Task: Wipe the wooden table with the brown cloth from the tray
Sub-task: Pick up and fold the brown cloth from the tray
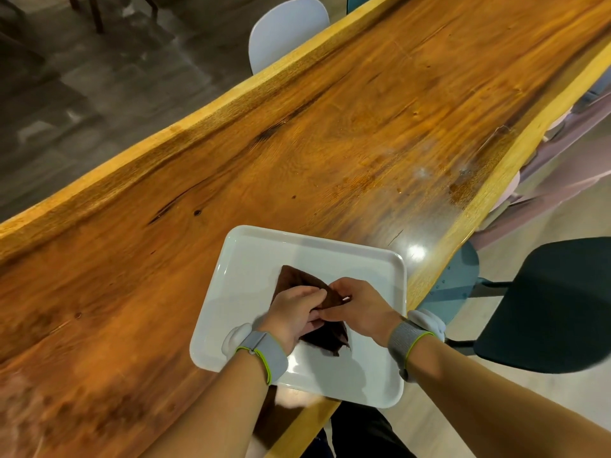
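A brown cloth [299, 279] lies folded on a white rectangular tray [251, 259] that sits on the long wooden table [297, 143] near its right edge. My left hand [294, 314] and my right hand [358, 309] are both over the middle of the tray, fingers pinched on the cloth's folds. The hands cover the cloth's centre; one corner shows beyond them and another [334, 342] below them. Both wrists wear grey bands.
A wet, shiny patch [463, 180] marks the table near its right edge. A white chair [284, 31] stands on the far side. A dark chair [549, 302] and a teal chair [453, 285] stand to the right.
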The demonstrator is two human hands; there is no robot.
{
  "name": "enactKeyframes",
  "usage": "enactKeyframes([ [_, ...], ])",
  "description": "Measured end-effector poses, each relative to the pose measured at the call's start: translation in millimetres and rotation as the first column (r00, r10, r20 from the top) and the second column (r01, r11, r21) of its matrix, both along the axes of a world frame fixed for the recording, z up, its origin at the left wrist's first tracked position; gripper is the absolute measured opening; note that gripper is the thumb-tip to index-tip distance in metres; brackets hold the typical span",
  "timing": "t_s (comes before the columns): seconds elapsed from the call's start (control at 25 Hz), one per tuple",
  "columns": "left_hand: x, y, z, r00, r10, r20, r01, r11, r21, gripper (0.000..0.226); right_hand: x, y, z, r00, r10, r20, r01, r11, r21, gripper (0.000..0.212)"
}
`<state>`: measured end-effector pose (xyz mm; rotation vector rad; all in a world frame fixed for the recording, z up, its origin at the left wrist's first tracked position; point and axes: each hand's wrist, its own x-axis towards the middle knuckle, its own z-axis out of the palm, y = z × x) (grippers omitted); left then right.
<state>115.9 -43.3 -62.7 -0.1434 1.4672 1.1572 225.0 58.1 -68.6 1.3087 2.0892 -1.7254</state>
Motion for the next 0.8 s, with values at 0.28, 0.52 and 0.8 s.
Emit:
enactKeyframes([
  [0.28, -25, -11, -3, 0.829, -0.175, -0.531, 0.181, 0.983, -0.042, 0.028, -8, -3, 25, 0.980, -0.175, -0.098, 0.174, 0.985, -0.013, 0.022],
  [0.52, -83, -5, 1, 0.223, -0.570, -0.791, 0.606, 0.717, -0.345, 0.083, -10, 7, 64, 0.986, -0.073, -0.148, 0.066, 0.997, -0.046, 0.027],
  [0.8, -102, 31, 21, 0.286, -0.558, -0.779, 0.758, 0.629, -0.173, 0.018, 10, 32, 90, 0.985, -0.023, -0.170, 0.028, 0.999, 0.024, 0.025],
])
